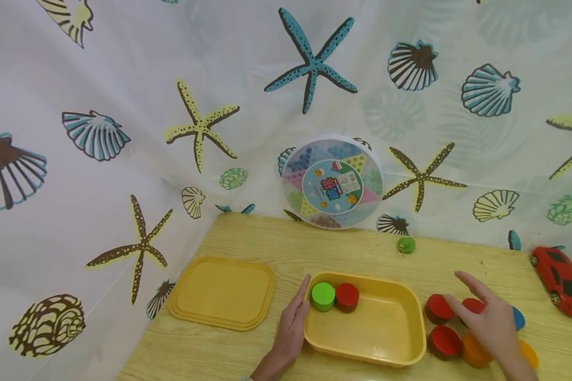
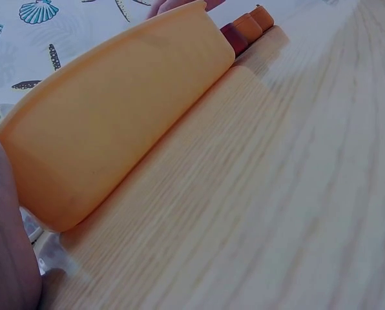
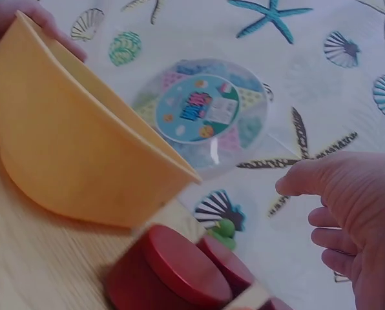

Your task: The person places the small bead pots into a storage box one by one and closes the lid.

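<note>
A yellow plastic tub [image 1: 367, 333] stands on the wooden table. Inside it, at the far left corner, a green round block [image 1: 323, 295] and a red round block [image 1: 347, 297] sit side by side. My left hand [image 1: 291, 328] lies along the tub's left wall with its fingers straight. Right of the tub, my right hand [image 1: 494, 323] hovers over loose round blocks, thumb and index finger spread apart, nothing between them. Those blocks include a red one [image 1: 445, 343], an orange one [image 1: 474, 351] and a blue one [image 1: 518, 318]; the hand partly covers some.
A flat yellow lid [image 1: 224, 293] lies left of the tub. Behind, a small green object [image 1: 406, 244] rests on the table and a round game box [image 1: 332, 184] leans against the patterned cloth [image 1: 248, 63]. At the far right is a red toy car [image 1: 561, 283].
</note>
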`<state>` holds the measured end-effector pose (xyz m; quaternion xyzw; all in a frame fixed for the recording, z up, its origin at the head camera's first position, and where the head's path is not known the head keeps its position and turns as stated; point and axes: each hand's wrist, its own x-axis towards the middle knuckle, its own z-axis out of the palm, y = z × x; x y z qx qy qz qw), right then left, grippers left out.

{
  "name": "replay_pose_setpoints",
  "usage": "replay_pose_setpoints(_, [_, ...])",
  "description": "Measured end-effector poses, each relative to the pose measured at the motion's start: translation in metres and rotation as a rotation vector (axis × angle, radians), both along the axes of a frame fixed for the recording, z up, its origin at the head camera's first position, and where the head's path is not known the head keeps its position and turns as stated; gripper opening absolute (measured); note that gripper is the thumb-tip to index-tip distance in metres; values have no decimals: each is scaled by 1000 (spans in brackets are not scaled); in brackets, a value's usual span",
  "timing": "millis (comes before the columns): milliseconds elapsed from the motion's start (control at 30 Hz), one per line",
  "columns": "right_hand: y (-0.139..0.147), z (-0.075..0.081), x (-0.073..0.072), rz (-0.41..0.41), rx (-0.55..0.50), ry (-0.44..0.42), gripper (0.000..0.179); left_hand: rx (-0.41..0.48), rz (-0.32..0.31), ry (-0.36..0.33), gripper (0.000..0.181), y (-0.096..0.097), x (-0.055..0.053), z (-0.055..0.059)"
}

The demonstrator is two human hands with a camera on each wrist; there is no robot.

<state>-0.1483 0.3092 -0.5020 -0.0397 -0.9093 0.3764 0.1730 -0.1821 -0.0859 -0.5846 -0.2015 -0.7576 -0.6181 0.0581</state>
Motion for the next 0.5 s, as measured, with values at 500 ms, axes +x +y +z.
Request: replay_pose_setpoints(500, [74,-1,2,-142,70,-158,76,6,5,-20,51,1,1,1])
